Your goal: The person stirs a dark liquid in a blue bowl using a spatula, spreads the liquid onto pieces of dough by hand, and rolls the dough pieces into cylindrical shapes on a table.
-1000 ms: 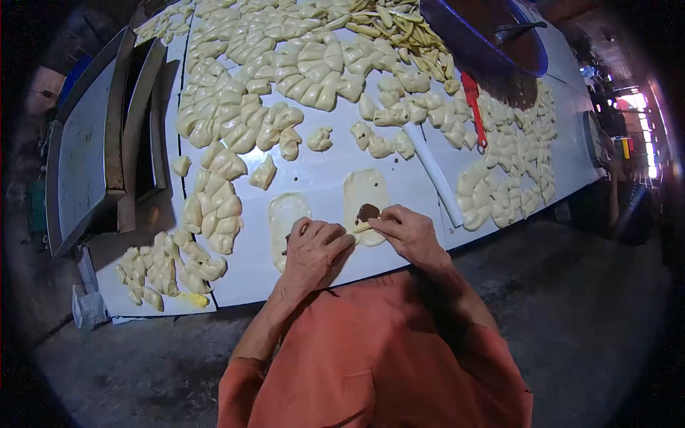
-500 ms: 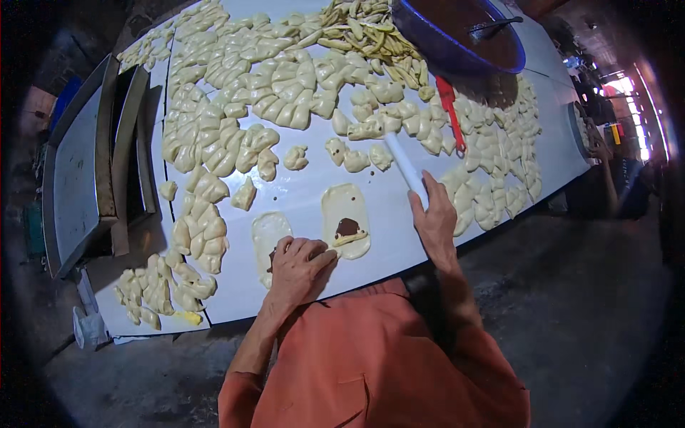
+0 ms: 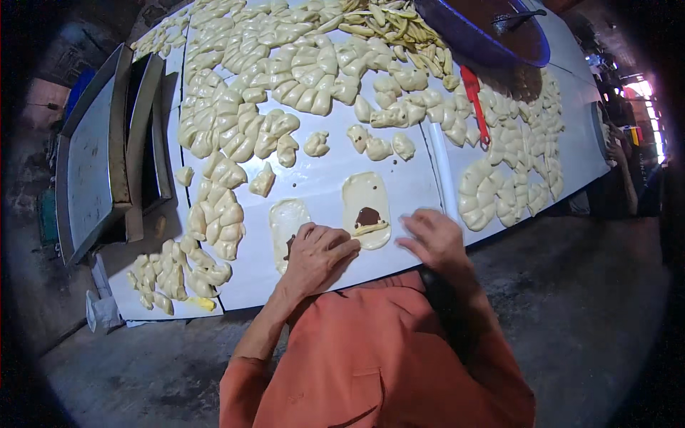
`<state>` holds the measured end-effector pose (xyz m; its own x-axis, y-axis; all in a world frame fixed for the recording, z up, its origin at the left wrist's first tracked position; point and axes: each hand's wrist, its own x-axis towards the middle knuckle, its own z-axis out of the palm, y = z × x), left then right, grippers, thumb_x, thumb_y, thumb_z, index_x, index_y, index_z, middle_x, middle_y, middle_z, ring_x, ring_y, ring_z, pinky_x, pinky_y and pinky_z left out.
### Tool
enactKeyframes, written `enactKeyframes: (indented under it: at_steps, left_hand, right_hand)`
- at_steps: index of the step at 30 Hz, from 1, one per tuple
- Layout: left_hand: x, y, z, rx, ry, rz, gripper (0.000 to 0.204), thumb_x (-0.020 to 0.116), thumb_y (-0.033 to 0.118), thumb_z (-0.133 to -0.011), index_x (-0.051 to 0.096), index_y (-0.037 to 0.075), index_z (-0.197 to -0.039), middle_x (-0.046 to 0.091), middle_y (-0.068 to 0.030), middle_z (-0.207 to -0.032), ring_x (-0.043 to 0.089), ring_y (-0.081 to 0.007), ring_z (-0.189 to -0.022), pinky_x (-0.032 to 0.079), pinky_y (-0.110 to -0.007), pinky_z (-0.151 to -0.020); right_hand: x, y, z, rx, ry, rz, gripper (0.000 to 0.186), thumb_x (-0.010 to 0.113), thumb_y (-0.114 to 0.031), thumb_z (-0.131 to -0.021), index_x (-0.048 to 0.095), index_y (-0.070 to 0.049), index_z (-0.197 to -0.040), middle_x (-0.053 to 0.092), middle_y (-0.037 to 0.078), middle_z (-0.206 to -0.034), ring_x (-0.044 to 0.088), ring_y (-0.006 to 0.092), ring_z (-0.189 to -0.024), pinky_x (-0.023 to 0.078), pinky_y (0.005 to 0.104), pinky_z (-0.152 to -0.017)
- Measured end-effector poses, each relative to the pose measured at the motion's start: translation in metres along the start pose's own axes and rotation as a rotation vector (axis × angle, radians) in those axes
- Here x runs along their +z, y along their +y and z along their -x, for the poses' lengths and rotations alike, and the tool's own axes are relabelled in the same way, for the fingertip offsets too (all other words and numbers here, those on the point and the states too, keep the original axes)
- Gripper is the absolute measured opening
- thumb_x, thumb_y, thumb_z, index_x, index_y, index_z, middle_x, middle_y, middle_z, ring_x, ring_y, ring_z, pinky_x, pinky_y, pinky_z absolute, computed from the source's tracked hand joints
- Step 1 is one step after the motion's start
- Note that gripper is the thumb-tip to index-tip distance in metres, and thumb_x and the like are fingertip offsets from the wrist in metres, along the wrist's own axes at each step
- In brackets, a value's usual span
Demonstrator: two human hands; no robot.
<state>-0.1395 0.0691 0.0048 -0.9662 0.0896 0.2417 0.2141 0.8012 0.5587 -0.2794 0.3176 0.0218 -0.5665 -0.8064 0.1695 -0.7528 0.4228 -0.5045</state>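
Two flattened dough sheets lie near the table's front edge. The right dough sheet (image 3: 365, 187) carries a brown chocolate-like spread (image 3: 367, 216) and a pale yellow strip (image 3: 370, 228) across its lower part. My left hand (image 3: 321, 255) rests bent over the lower right of the left dough sheet (image 3: 287, 212), partly hiding its brown spread. Its fingers are curled together, tips at the right sheet's lower left edge; anything within them is hidden. To the right of that sheet, my right hand (image 3: 434, 241) hovers, slightly blurred, fingers apart and empty. A white rolling pin (image 3: 442, 167) lies just beyond it.
Many pale dough pieces (image 3: 303, 75) cover the table's far and left parts. Yellow fruit strips (image 3: 399, 28) are heaped beside a blue basin (image 3: 546, 53) of brown filling. A red long-handled tool (image 3: 474, 100) lies nearby. Metal trays (image 3: 93, 164) lean at left.
My right hand has let go of the rolling pin and come nearer the right dough sheet. The pin now lies on the table. My left hand stays by the sheets; the whole view has shifted.
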Motion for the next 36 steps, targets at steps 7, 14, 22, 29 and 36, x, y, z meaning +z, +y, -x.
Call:
enactKeyframes:
  at_steps: [7,14,22,29,36]
  left_hand:
    - [0.011,0.000,-0.005,0.007,0.008,0.046,0.017,0.074,0.021,-0.086,0.072,0.012,-0.100,0.066,-0.0027,-0.106,0.062,-0.0212,-0.096,0.044,-0.040,-0.086]
    - [0.000,-0.002,-0.014,-0.431,0.127,0.196,0.011,0.069,0.016,-0.089,0.073,0.008,-0.095,0.068,-0.0131,-0.112,0.063,-0.0331,-0.104,0.047,-0.042,-0.092]
    - [-0.003,-0.001,-0.023,-0.328,0.083,0.092,0.014,0.067,0.010,-0.088,0.072,0.011,-0.100,0.068,-0.0061,-0.103,0.063,-0.0265,-0.094,0.043,-0.041,-0.081]
    - [-0.027,0.006,-0.027,-0.190,0.004,0.101,0.025,0.069,0.016,-0.090,0.068,0.015,-0.115,0.064,-0.0034,-0.112,0.062,-0.0224,-0.101,0.042,-0.042,-0.090]
    - [-0.001,-0.002,-0.031,-0.057,-0.012,0.008,0.016,0.072,0.021,-0.089,0.069,0.014,-0.103,0.064,-0.0004,-0.097,0.061,-0.0193,-0.094,0.044,-0.037,-0.083]
  right_hand:
    - [0.037,-0.004,0.008,-0.135,-0.066,0.000,0.013,0.067,-0.016,-0.094,0.066,-0.007,-0.102,0.064,0.009,-0.104,0.066,0.0282,-0.088,0.055,0.0399,-0.074]
    - [0.022,0.004,-0.019,0.395,-0.019,-0.458,0.013,0.063,-0.013,-0.097,0.064,-0.002,-0.105,0.066,0.015,-0.097,0.067,0.0317,-0.081,0.054,0.0374,-0.073]
    - [0.025,0.007,-0.027,0.141,0.011,-0.187,0.019,0.066,-0.008,-0.088,0.068,-0.009,-0.107,0.064,0.008,-0.100,0.069,0.0312,-0.083,0.055,0.0407,-0.070]
    - [0.009,0.000,-0.031,0.085,-0.077,-0.194,0.029,0.072,-0.016,-0.090,0.070,-0.011,-0.119,0.065,0.012,-0.116,0.069,0.0270,-0.091,0.057,0.0366,-0.075]
    - [0.021,0.007,-0.038,-0.205,-0.082,0.014,0.019,0.075,-0.018,-0.087,0.070,-0.008,-0.103,0.062,0.008,-0.095,0.065,0.0246,-0.077,0.053,0.0367,-0.065]
